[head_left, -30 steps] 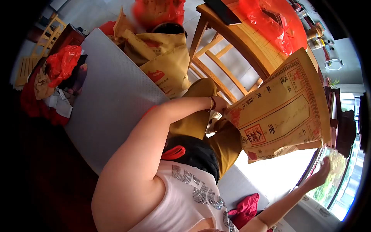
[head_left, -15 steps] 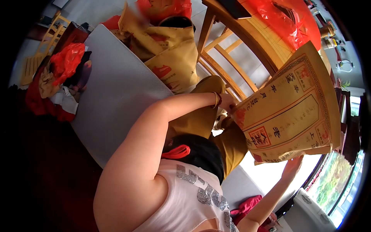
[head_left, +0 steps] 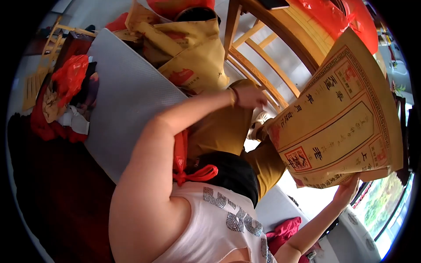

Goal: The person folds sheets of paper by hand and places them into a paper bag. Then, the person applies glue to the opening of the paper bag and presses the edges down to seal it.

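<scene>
A large yellow-brown paper bag (head_left: 337,122) printed with black characters, red stamps and a patterned border stands at the right, slightly curved. My right hand (head_left: 348,189) grips its lower edge, the fingers partly hidden behind the paper. Off the bag's left edge is my left hand (head_left: 252,97), above my trouser leg, its fingers loosely bent and nothing visible in them. Beyond it, similar yellow paper bags (head_left: 193,57) lie on the grey padded surface's far edge.
A wooden table (head_left: 294,30) with a red plastic bag (head_left: 362,22) and a dark flat object (head_left: 274,3) stands at the upper right. On the grey padded surface (head_left: 127,87), clothes and a red bag (head_left: 72,79) are piled left. A pink cloth (head_left: 285,230) lies lower right.
My left hand has let go of the bag's left edge and moved up and left. My right hand has come to the lower edge and taken hold. The bag has shifted right.
</scene>
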